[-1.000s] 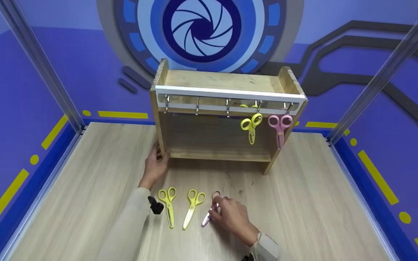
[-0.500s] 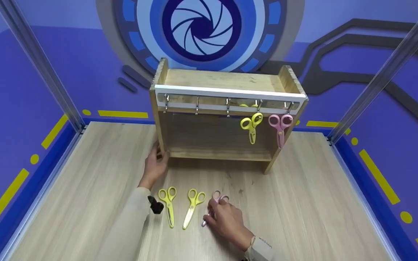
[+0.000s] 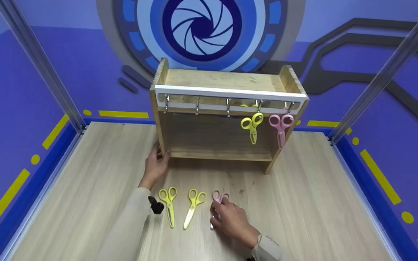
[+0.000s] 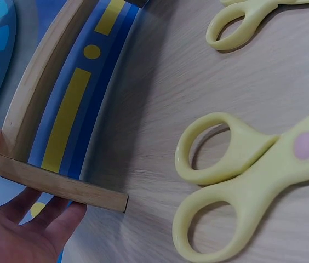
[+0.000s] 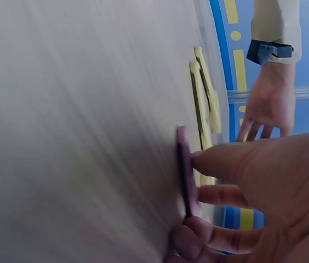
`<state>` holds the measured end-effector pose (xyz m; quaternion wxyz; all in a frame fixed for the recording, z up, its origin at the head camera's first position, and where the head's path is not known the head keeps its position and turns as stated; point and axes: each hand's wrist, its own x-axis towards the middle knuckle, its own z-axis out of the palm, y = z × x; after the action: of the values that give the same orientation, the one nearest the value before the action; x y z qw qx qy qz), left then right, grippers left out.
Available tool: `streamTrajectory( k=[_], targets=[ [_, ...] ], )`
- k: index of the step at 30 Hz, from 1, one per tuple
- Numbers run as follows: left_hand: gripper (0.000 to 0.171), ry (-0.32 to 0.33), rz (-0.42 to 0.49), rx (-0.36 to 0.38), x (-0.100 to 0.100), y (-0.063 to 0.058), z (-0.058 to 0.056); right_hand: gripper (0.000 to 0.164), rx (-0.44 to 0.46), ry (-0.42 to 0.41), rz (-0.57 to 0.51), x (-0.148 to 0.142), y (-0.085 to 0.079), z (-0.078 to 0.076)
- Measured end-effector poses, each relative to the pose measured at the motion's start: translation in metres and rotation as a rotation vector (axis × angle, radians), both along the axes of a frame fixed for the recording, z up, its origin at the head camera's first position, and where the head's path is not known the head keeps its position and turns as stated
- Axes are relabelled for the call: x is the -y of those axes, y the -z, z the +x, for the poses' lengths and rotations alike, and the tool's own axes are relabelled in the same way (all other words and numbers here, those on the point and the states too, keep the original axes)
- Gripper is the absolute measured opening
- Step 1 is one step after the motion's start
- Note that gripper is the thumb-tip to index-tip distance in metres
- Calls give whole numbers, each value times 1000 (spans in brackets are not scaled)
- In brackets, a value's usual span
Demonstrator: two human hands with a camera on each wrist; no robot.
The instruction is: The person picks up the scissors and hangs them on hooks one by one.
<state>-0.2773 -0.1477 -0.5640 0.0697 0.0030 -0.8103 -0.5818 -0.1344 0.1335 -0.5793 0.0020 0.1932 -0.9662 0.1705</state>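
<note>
I've got a bare wood rack (image 3: 223, 80) at my 12 o'clock, smooth on the flat faces but kinda rough along the side tops. The white rail (image 3: 230, 92) on it looks smooth, the hooks (image 3: 228, 107) shiny metal. My yellow scissors (image 4: 261, 186) around 6 to 7 are smooth matt plastic at the handles, and one blade looks glossy. The pink scissors (image 5: 186, 170) at 6 look plastic too. Tabletop's (image 3: 303, 210) matt wood grain, posts (image 3: 38, 59) at 10 and 2 look like metal, my sleeves (image 3: 128, 226) are matt cloth.
</note>
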Motion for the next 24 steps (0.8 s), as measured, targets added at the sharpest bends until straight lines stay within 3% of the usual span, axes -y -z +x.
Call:
streamTrajectory(
  k=[8, 15, 19, 24],
  targets=[
    [61, -4, -5, 18, 0, 0, 0, 35, 59, -41, 7, -26, -9, 1],
    [60, -12, -14, 5, 0, 0, 0, 17, -64, -43, 18, -45, -14, 1],
    [60, -6, -10, 15, -1, 1, 0, 15, -142, -8, 57, -55, -12, -4],
    [60, -6, -11, 13, 0, 2, 0, 12, -132, 31, 94, -62, -11, -14]
  ],
)
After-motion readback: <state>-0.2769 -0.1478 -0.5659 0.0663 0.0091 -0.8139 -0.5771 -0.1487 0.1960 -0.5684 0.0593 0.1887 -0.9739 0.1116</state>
